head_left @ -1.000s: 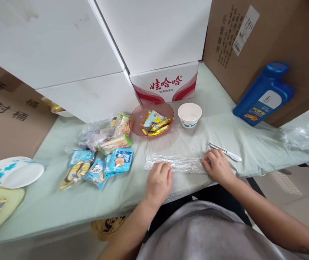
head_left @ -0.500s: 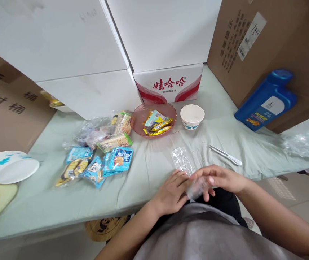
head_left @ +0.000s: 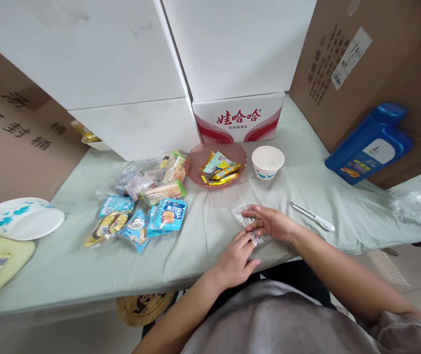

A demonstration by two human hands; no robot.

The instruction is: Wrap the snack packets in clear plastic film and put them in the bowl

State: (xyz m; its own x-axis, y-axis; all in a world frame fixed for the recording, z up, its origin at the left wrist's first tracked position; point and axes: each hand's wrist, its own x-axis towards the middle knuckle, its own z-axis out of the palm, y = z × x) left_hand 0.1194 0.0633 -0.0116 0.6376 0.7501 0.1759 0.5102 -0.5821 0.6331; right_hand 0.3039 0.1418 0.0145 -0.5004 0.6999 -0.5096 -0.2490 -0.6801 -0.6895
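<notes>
Your left hand [head_left: 234, 261] and right hand [head_left: 271, 222] rest loosely spread on crumpled plastic [head_left: 240, 211] nearer you than the pink bowl [head_left: 194, 164]; lifting either could let it unfold

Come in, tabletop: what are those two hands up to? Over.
Left hand open at edge of clear plastic; right hand open over it. Plastic on green cloth, partly under right hand. Slim white tool to the right, white cup beyond; neither touching it.

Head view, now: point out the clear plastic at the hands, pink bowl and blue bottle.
Clear plastic [head_left: 240, 215], head view: its uncovered far end.
Pink bowl [head_left: 194, 164], head view: left inner wall.
Blue bottle [head_left: 357, 147], head view: body beside pale label.
</notes>
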